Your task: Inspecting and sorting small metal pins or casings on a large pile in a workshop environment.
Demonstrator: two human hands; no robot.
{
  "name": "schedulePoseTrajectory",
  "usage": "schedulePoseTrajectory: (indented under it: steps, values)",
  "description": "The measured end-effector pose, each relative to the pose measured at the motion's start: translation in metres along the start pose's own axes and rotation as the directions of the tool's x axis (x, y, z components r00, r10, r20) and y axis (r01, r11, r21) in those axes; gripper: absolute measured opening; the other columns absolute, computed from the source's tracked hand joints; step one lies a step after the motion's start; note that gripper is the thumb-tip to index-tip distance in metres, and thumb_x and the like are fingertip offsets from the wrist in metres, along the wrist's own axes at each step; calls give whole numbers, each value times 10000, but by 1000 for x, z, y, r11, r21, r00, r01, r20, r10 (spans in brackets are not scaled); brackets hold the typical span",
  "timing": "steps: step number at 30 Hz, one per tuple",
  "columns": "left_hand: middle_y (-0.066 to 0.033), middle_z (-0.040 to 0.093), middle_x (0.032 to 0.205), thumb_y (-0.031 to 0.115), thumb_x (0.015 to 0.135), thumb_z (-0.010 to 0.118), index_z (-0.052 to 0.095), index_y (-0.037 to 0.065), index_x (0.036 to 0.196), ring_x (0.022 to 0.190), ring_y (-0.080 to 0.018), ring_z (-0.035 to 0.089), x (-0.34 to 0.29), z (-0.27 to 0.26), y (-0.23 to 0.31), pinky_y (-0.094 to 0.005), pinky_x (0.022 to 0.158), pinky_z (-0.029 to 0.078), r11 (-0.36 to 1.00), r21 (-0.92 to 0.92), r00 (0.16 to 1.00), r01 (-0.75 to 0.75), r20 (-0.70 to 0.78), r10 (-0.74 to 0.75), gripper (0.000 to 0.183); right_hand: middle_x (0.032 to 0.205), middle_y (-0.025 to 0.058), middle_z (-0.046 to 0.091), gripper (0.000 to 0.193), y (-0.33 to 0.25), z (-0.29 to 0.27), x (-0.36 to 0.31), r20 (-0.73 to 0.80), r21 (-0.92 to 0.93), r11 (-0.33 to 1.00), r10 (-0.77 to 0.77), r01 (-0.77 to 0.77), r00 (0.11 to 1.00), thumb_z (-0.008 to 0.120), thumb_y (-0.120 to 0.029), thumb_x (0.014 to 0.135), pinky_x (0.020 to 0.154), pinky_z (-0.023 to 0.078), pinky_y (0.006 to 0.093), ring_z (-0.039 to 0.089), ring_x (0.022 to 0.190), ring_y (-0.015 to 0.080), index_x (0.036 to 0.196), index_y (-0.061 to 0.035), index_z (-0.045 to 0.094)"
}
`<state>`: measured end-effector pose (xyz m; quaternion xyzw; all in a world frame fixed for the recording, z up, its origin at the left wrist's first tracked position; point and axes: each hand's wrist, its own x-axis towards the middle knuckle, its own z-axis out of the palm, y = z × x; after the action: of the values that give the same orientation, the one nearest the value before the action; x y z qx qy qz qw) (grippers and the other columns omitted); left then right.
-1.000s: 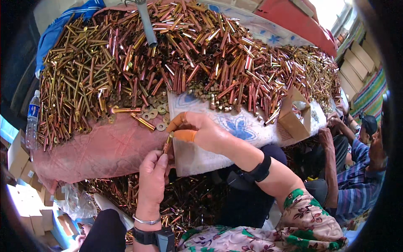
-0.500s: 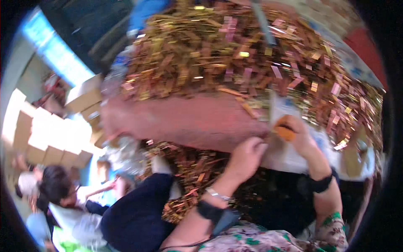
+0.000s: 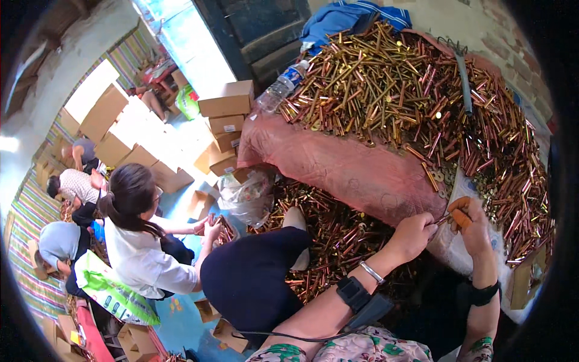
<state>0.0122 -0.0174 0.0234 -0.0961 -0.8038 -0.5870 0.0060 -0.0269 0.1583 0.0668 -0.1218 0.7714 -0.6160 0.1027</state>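
My left hand (image 3: 412, 234) is closed in a pinch, with a silver bangle and a black band on its wrist. Close beside it, my right hand (image 3: 472, 228) has its fingers bent together, with orange covers on some fingertips. A thin, dark metal bolt (image 3: 443, 220) shows between the fingertips of both hands; its ends are hidden. Just beyond the hands lie small round washers (image 3: 445, 178) and the edge of a reddish mesh sack (image 3: 350, 169). Behind the sack rises a large heap of long brass-coloured bolts (image 3: 386, 84).
More bolts (image 3: 332, 232) lie below the sack, by my knee. A grey-handled tool (image 3: 463, 84) stands in the heap, and a plastic bottle (image 3: 282, 87) rests at its left. Left of me sits a co-worker (image 3: 142, 235) holding bolts, near stacked cardboard boxes (image 3: 226, 99).
My view has swung left, so the heap, sack and hands sit further right, and more of the co-workers shows. The earlier picture is blurred; my hands stay close together.
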Motion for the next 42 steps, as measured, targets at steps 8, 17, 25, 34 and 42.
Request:
schedulePoseTrajectory:
  steps: [8,17,25,34,42]
  values:
    - [68,364,593,201,908,495,495,92,789,507,-28,326,-22,-17,13,-192,397,223,710,-535,885,459,349,-309,162,709,23,524,92,-1,6,-9,107,-70,981,-172,180,979,547,11,834,548,409,227,493,599,101,925,-3,542]
    - [-25,475,612,186,877,520,534,26,811,564,-120,452,-31,-9,11,-278,519,369,967,-199,986,160,87,-145,174,685,23,521,122,-3,14,-15,66,15,994,104,-105,992,583,-114,849,476,377,223,462,526,89,905,-15,540]
    - [-176,548,703,210,855,539,536,-10,849,659,-310,544,-40,-7,14,-377,623,416,995,73,998,65,-24,-64,220,663,14,514,92,-10,23,-22,-7,69,979,193,-192,981,576,-104,851,462,368,217,469,519,85,877,-21,547]
    - [-187,542,706,180,856,538,534,-8,855,679,-314,549,-41,-14,10,-376,630,417,997,30,998,66,3,-66,188,670,17,547,112,-10,16,-20,121,-29,976,218,-216,968,578,-113,859,464,393,244,493,521,95,843,-3,559]
    - [-183,569,753,174,852,544,537,-16,879,703,-317,553,-42,-12,6,-373,660,423,997,26,997,73,20,-74,192,645,12,534,175,1,24,-15,53,-153,986,67,-59,996,595,-162,866,466,387,240,489,529,81,812,0,556]
